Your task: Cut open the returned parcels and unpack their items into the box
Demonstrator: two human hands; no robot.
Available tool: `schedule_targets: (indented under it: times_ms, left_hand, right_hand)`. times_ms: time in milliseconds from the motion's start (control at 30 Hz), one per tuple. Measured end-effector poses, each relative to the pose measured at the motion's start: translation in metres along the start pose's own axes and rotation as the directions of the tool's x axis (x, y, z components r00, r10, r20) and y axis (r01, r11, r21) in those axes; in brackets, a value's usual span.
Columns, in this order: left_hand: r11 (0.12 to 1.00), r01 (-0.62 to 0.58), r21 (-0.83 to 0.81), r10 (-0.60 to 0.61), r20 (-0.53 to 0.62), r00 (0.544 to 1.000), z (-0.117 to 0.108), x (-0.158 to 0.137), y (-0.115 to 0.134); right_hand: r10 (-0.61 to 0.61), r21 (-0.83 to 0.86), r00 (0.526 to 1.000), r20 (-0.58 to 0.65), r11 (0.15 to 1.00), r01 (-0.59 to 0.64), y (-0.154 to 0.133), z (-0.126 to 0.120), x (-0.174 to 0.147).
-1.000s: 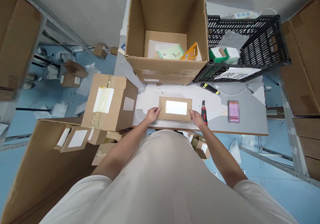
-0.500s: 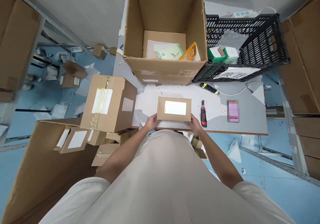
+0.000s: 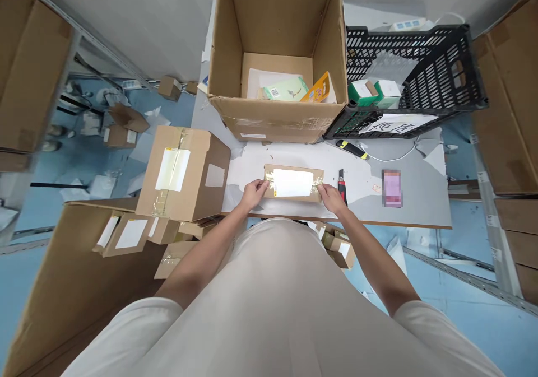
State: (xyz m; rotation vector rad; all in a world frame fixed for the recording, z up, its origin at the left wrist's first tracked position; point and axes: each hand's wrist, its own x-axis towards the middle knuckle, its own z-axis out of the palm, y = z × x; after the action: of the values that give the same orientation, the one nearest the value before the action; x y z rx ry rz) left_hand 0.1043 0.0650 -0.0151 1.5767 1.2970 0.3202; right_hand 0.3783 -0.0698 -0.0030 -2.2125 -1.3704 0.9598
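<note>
A small cardboard box [image 3: 293, 198] with a large white label and clear tape at its ends is held between my two hands, over the front of the white table [image 3: 416, 209]. My left hand [image 3: 254, 194] grips its left end, thumb on the taped face. At the opposite end my right hand [image 3: 332, 197] pinches the corner in the same way. Just right of the box lies a red and black utility knife [image 3: 342, 184], its lower end partly covered by my right hand. Whatever is beneath the box is hidden.
A large open carton [image 3: 277, 113] with packets inside stands behind. To its right is a black crate [image 3: 420, 111] with green-and-white boxes. A taped carton [image 3: 189, 181] stands at left. A yellow-black cutter [image 3: 352, 148] and a pixelated pink item [image 3: 392, 188] lie on the table.
The small box has been turned over in my hands; a face with a wider label and taped ends now shows. My right hand has shifted slightly right, beside the utility knife.
</note>
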Motion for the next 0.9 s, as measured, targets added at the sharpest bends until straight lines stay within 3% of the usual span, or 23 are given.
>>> schedule_targets:
  times_ms: [167,267,333,467,600,833,900]
  left_hand:
    - [0.997,0.020,0.075,-0.019,-0.011,1.000,0.004,-0.002,0.006]
    - [0.995,0.053,0.085,-0.050,-0.038,0.998,0.008,-0.007,0.007]
    - [0.995,0.073,0.074,-0.069,-0.053,0.996,0.010,-0.008,0.007]
    - [0.995,0.088,0.042,-0.083,-0.102,0.991,0.014,-0.011,0.004]
    - [0.999,0.029,0.012,-0.027,-0.168,0.985,0.018,-0.013,0.000]
    - [0.997,-0.049,0.057,0.059,-0.202,0.977,0.022,-0.014,-0.007]
    - [0.987,-0.104,0.120,0.130,-0.237,0.963,0.023,-0.016,-0.007]
  right_hand:
    - [0.064,0.091,0.998,-0.005,0.994,-0.063,-0.003,0.002,0.005]
    - [0.081,0.244,0.997,0.014,0.966,-0.082,0.013,0.005,0.002]
    - [0.134,0.287,0.988,-0.080,0.952,-0.106,0.032,0.008,-0.002]
    - [0.302,0.034,0.881,-0.365,0.950,-0.311,0.072,0.015,-0.013]
    - [0.415,-0.148,0.868,-0.272,0.873,-0.464,0.092,0.021,-0.017]
    - [0.399,-0.141,0.883,-0.248,0.887,-0.441,0.088,0.017,-0.009]
    - [0.381,-0.126,0.886,-0.264,0.897,-0.424,0.082,0.009,-0.009]
